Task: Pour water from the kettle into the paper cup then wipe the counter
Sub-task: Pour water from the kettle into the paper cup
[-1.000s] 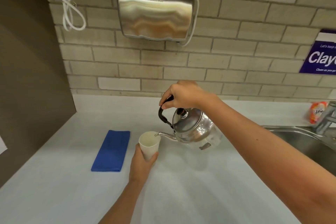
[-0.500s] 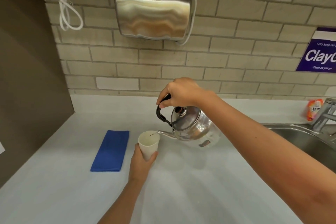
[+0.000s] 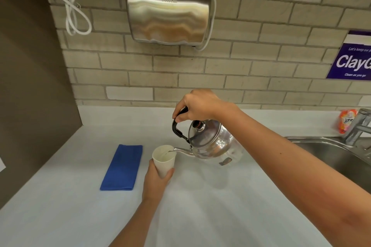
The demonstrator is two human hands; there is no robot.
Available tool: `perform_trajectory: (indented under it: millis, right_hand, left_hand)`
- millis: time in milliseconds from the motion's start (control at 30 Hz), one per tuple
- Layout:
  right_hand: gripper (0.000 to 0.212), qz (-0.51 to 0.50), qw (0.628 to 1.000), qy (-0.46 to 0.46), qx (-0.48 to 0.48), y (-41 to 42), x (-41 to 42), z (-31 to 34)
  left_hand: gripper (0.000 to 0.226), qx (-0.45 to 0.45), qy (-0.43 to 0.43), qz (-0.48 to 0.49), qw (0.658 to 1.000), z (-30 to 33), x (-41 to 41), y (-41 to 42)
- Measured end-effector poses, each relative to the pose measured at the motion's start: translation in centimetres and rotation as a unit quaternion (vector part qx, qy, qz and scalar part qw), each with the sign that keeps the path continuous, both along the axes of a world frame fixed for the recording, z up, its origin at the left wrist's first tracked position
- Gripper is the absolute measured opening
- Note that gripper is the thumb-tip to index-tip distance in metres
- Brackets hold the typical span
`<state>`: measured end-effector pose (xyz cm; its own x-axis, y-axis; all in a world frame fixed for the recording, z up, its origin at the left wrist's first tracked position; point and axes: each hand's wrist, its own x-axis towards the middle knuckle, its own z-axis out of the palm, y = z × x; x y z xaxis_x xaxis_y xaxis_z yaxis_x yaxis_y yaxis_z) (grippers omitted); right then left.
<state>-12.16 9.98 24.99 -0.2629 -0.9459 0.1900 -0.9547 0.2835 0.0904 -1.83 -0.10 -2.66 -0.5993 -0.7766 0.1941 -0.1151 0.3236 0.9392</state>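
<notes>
A shiny steel kettle [image 3: 210, 146] with a black handle hangs tilted to the left above the white counter [image 3: 220, 206]. My right hand [image 3: 197, 105] grips its handle from above. The spout tip rests over the rim of a white paper cup [image 3: 163, 161], and a thin stream of water runs into it. My left hand [image 3: 155, 182] holds the cup from below and behind, lifted slightly and leaning toward the spout. A folded blue cloth [image 3: 122, 167] lies flat on the counter just left of the cup.
A steel sink [image 3: 329, 151] with a tap [image 3: 359, 126] sits at the right edge, an orange packet [image 3: 346, 121] behind it. A steel hand dryer [image 3: 168, 12] with a looped white cable hangs on the brick wall. A dark panel [image 3: 34, 86] closes the left side.
The kettle has tipped a little further toward the cup and the pouring continues. Both hands stay almost where they were; the view has shifted slightly.
</notes>
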Motion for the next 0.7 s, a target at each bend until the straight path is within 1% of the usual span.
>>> perform_trajectory:
  millis: [700]
  right_hand:
    - [0.018, -0.006, 1.0, 0.0, 0.01, 0.02, -0.07, 0.06]
  left_hand:
    - [0.068, -0.003, -0.017, 0.006, 1.0, 0.66, 0.24, 0.29]
